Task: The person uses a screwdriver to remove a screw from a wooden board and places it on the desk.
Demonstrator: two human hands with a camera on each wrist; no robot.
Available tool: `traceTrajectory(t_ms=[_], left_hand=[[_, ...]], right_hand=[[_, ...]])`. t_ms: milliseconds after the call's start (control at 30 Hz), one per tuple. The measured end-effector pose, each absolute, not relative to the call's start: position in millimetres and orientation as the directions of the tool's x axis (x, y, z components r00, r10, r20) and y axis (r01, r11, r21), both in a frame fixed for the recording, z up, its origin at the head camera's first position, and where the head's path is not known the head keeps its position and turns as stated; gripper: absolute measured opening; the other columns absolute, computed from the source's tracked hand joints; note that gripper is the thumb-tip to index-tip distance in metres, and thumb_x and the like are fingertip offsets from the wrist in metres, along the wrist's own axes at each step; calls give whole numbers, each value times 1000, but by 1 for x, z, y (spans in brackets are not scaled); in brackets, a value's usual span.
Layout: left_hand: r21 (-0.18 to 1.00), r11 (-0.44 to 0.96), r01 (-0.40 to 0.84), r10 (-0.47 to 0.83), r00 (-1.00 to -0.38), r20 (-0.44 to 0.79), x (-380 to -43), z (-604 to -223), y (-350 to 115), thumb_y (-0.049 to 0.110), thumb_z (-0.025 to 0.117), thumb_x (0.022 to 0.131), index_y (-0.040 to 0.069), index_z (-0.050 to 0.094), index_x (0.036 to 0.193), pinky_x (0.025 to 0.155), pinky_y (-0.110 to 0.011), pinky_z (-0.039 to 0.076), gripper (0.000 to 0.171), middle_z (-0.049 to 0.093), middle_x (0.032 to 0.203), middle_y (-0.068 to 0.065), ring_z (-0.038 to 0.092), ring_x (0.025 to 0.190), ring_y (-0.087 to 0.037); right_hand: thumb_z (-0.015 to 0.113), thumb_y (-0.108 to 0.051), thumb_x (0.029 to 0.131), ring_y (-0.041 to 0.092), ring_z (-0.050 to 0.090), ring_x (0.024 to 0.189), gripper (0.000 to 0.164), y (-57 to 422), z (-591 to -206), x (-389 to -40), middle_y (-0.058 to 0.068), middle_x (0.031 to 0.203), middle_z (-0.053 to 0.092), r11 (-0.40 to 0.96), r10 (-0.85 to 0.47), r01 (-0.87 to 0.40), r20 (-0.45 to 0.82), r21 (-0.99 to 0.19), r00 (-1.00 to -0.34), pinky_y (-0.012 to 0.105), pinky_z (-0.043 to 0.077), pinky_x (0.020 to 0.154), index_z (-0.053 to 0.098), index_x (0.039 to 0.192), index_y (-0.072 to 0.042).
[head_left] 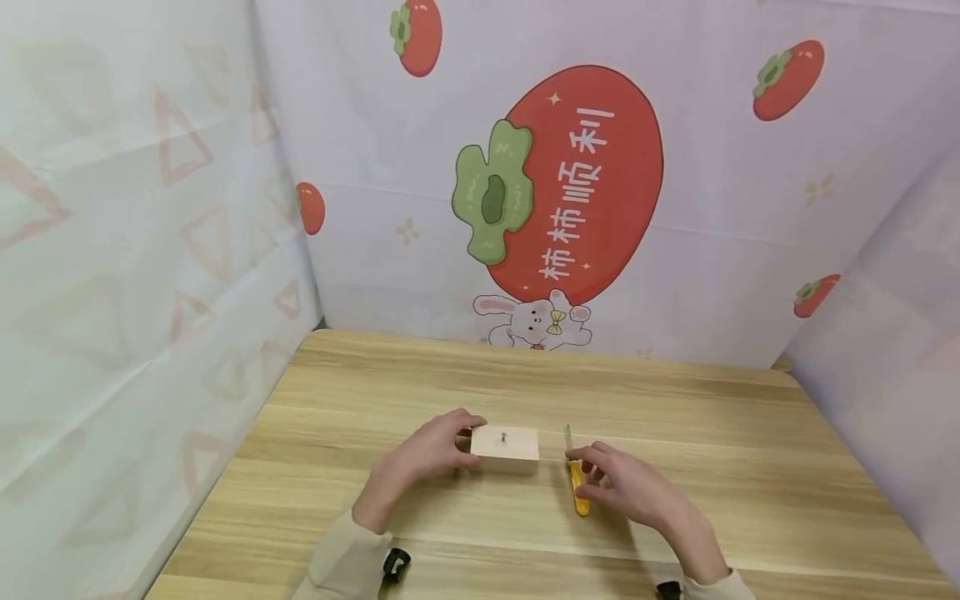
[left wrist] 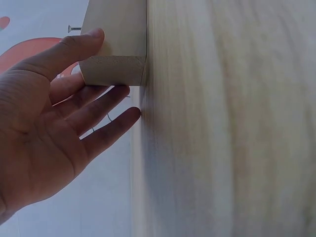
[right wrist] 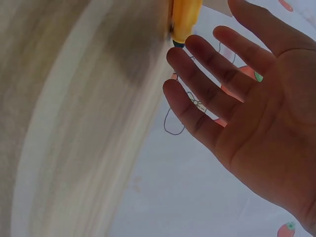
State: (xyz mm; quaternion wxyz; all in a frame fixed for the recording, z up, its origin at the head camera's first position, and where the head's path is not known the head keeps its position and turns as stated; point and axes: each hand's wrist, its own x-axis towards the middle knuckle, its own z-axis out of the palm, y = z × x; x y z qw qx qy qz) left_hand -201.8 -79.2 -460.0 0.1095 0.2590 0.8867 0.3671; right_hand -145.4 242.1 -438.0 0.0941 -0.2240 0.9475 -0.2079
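A pale wooden block (head_left: 506, 462) lies on the table, with a small screw (head_left: 504, 437) standing upright from its top face. My left hand (head_left: 431, 450) holds the block by its left end. In the left wrist view the thumb (left wrist: 91, 44) presses one side face and the other fingers lie about the far side. To the block's right lies a screwdriver (head_left: 578, 487) with a yellow handle, its metal shaft pointing away from me. Over it is my right hand (head_left: 626, 487), fingers loosely extended around the handle; whether they touch it I cannot tell.
The wood-grain table (head_left: 360, 383) ends at a back cloth (head_left: 712, 183) printed with persimmons and a rabbit. Another cloth wall (head_left: 135, 250) closes the left side, and a third rises at the right. Dark wrist straps (head_left: 396, 565) sit at the sleeves.
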Motion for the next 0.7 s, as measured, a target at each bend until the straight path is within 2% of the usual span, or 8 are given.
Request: traceTrajectory(t_ms=[133,300,533,700], left_hand=[[704,601,377,535,-845,-4,-202,-460,-78,20,80,82,5,59,134,103,-44,48,58,63,123,-6,62,120,-26],[696,612,376,532,-847,-10,-200,-459,-78,20,80,83,5,59,135,103,-45,48,59,63,124,-6,61,120,-26],[686,623,376,527,-850,-12,-199,-458,-78,23,80,83,7,59,135,102,-43,49,59,63,123,-5,61,119,-25],[691,618,375,531,-847,-14,-200,-457,-77,22,80,83,6,59,135,102,-44,49,58,62,122,-6,61,119,-26]], right_hand=[[78,-33,84,11,57,89,56,243,-442,-144,-6,104,58,790,-482,-370,-121,-489,-868,24,49,71,60,134,-11],[83,-35,77,10,53,87,65,243,-445,-142,-4,103,56,795,-482,-369,-130,-481,-867,24,47,70,60,133,-12],[83,-24,78,11,45,80,39,243,-446,-142,-2,92,51,777,-516,-394,-139,-491,-845,21,36,65,73,115,-18],[84,-19,75,10,45,80,41,242,-444,-141,-2,91,50,771,-519,-384,-153,-508,-841,21,38,66,73,114,-16]])
